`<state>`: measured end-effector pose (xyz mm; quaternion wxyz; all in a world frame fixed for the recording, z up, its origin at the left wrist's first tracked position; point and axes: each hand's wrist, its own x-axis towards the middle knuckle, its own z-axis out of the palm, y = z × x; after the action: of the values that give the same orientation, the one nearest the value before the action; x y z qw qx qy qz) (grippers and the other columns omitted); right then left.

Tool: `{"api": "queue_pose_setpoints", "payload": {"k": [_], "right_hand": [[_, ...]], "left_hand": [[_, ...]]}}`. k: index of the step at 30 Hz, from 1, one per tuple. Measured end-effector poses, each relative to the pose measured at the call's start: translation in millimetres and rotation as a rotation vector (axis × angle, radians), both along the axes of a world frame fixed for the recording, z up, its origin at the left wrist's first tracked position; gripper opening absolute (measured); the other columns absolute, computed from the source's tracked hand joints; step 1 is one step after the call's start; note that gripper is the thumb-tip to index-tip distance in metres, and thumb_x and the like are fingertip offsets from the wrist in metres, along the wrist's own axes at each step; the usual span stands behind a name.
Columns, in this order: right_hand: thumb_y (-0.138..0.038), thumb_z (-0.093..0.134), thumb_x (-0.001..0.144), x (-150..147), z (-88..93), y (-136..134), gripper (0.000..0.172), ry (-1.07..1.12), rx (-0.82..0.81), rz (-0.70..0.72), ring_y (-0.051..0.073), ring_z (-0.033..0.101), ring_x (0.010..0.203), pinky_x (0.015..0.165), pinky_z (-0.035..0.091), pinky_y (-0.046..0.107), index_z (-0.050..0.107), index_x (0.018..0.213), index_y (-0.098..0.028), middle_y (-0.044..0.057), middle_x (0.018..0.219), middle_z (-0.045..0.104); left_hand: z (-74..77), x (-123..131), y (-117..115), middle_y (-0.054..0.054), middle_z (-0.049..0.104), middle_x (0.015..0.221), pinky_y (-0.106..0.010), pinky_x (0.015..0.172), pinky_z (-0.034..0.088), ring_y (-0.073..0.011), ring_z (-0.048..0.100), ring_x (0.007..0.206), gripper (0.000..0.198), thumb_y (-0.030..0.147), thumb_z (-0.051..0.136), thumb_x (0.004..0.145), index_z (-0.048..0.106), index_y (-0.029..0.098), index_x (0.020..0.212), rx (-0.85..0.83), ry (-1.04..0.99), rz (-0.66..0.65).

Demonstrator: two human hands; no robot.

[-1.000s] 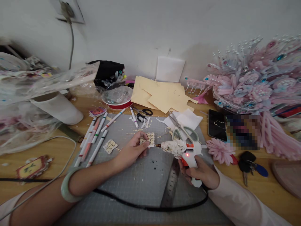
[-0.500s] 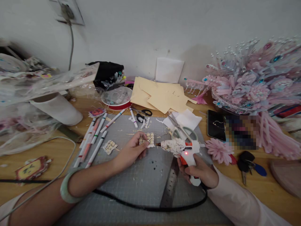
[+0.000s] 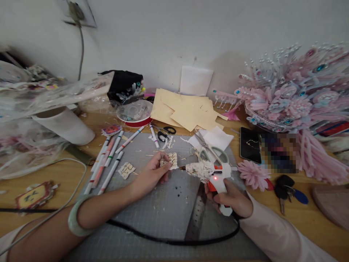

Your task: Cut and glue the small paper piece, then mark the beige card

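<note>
My right hand (image 3: 230, 198) is wrapped round the handle of a white hot glue gun (image 3: 221, 173), its red light glowing. The gun's front is crusted with whitish glue, and its dark tip points left. Between the fingers of my left hand (image 3: 155, 171) is a small cream paper cutout (image 3: 172, 160) with dark scalloped lines. The tip sits at the cutout's right lower edge; I cannot tell whether they touch. A similar cutout (image 3: 127, 170) lies left of my left hand on the grey cutting mat (image 3: 160, 225).
Markers (image 3: 112, 173) lie along the mat's left side. Scissors (image 3: 214, 151), a metal ruler (image 3: 196, 214) and a black cord (image 3: 152, 238) surround the glue gun. Behind are cream paper sheets (image 3: 188, 111). On the right are a phone (image 3: 249, 143), keys (image 3: 284, 189) and a pink beaded headdress (image 3: 289, 98).
The glue gun's tip and the held cutout have shifted very slightly left, along with the whole view. Both hands keep their grips.
</note>
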<state>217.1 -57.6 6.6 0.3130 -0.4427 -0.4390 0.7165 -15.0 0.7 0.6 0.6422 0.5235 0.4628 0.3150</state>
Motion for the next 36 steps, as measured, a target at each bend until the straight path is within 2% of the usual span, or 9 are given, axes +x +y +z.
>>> {"api": "queue_pose_setpoints", "payload": {"k": [26, 36], "right_hand": [[-0.024, 0.056, 0.054, 0.8, 1.8, 2.5, 0.022, -0.01, -0.009, 0.032, 0.006, 0.043, 0.038, 0.034, 0.029, 0.017, 0.054, 0.072, -0.012, -0.003, 0.053, 0.048], [-0.024, 0.056, 0.054, 1.7, 1.1, 1.1, 0.024, -0.032, -0.026, 0.022, 0.006, 0.043, 0.038, 0.035, 0.031, 0.016, 0.055, 0.075, -0.012, -0.003, 0.054, 0.048]], "left_hand": [[1.8, 0.1, 0.8, 0.011, 0.045, 0.046, -0.015, 0.04, 0.031, -0.0068, 0.041, 0.041, 0.023, 0.039, 0.049, 0.076, 0.037, 0.021, 0.084, -0.006, 0.068, -0.019], [0.5, 1.2, 0.7, 0.011, 0.044, 0.046, -0.015, 0.039, 0.03, -0.0065, 0.04, 0.04, 0.025, 0.04, 0.05, 0.075, 0.036, 0.021, 0.083, -0.007, 0.052, -0.017]]}}
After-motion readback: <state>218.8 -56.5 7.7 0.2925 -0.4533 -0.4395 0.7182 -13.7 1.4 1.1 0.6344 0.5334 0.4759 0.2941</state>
